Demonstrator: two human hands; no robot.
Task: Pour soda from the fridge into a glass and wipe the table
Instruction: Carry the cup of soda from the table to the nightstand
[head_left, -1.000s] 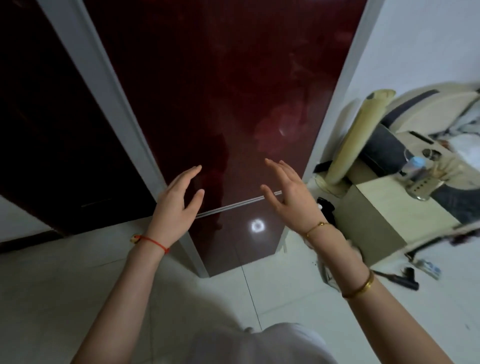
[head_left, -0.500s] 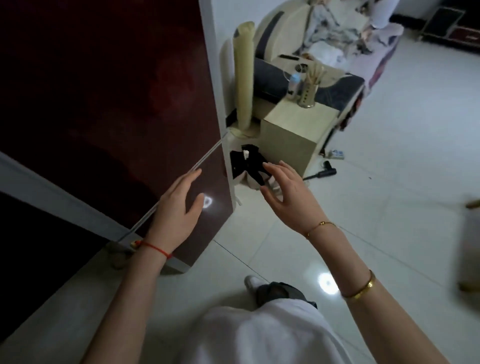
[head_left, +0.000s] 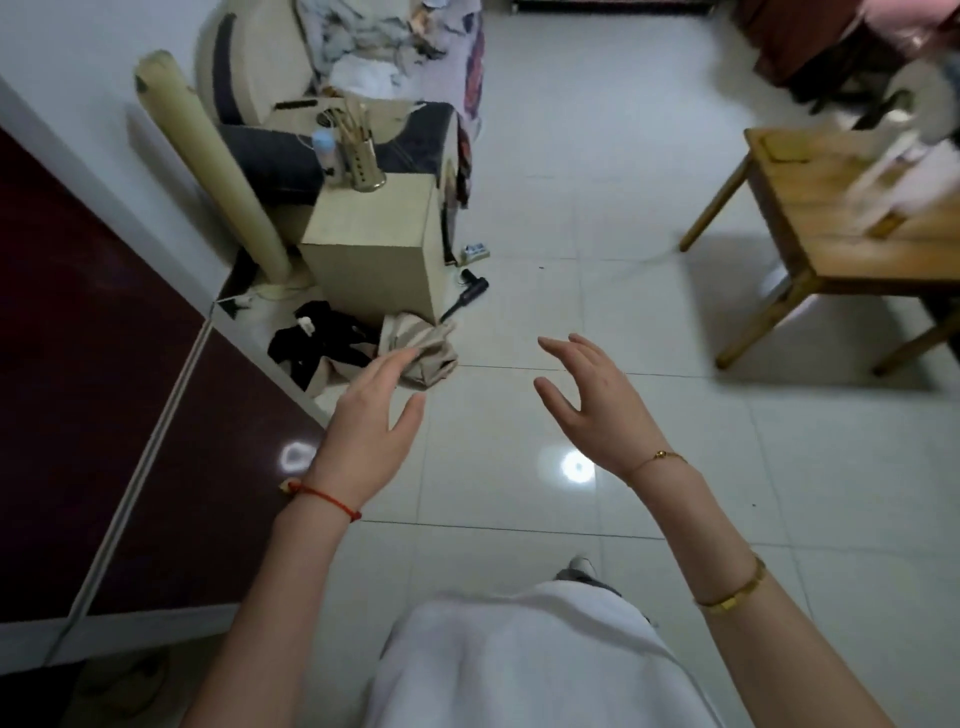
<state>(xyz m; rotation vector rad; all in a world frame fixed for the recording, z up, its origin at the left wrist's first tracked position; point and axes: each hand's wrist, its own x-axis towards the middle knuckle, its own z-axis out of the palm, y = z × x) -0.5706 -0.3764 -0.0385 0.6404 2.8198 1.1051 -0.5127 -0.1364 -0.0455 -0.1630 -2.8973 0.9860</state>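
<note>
The view swings off the dark red fridge (head_left: 104, 395), now at the frame's left, toward the wooden table (head_left: 831, 228) at upper right; left hand (head_left: 363, 431) and right hand (head_left: 597, 410) hover empty, fingers spread wide; no soda or glass discernible, so pouring looks unstarted

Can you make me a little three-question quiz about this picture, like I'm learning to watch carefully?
1. True or false: the left hand holds a soda bottle.
2. What stands on the beige box-shaped cabinet? A) metal cup of sticks B) red kettle C) green plant
3. Fill in: the brown wooden table stands on the person's ____ side.

Key: 1 false, both it and the right hand are empty and open. 2 A, the round metal cup holding sticks. 3 right.
</note>
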